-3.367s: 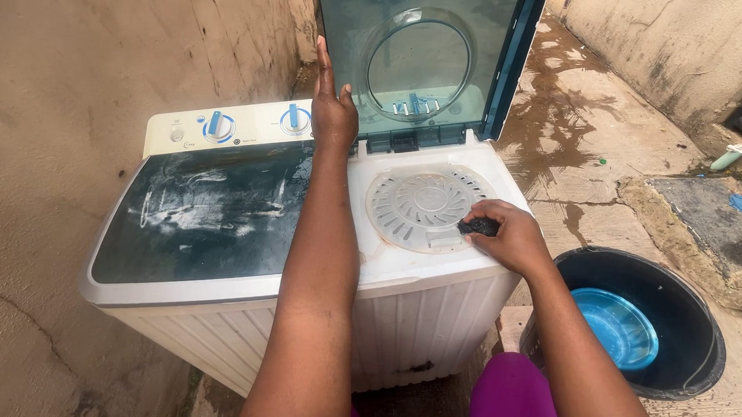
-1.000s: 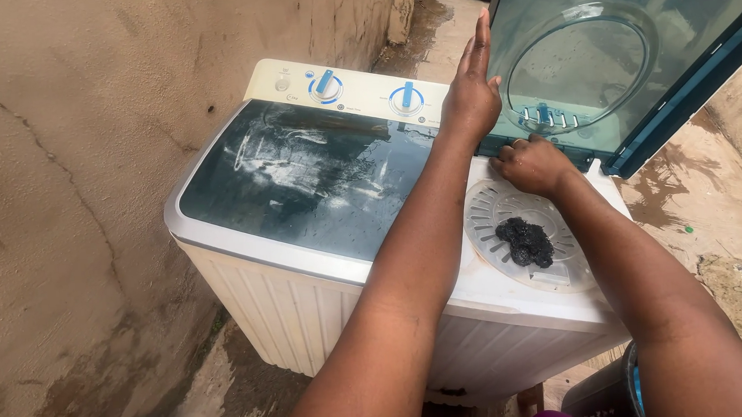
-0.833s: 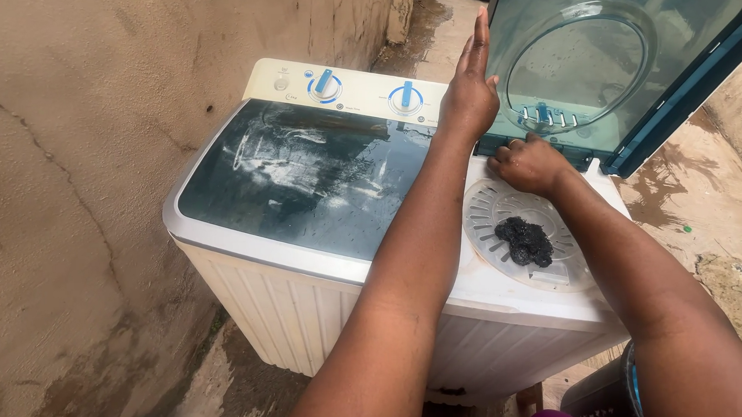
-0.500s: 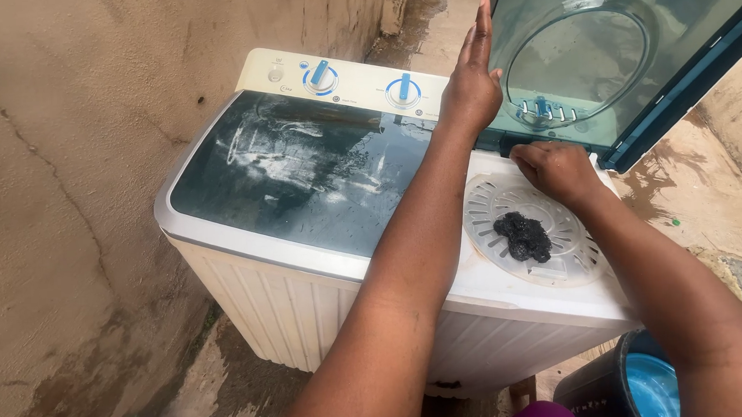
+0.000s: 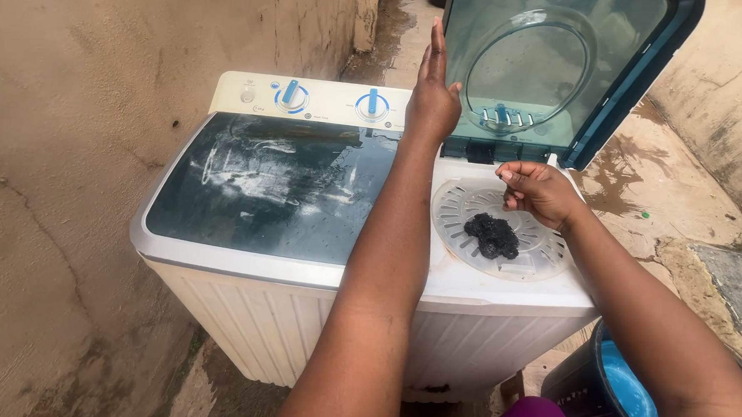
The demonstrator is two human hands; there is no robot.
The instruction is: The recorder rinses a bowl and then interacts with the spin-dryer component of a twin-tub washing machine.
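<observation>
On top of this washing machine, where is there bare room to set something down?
The closed dark lid, between the control panel and the front rim, is bare. The spinner side is crowded: a black wad lies on the slotted cover, the right hand hovers above it, the left hand props the raised lid.

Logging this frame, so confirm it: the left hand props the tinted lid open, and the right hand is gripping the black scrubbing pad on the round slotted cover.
Not quite. In the head view the right hand holds nothing; the black scrubbing pad lies loose on the round slotted cover, beside the hand. The left hand does prop the tinted lid open.
</observation>
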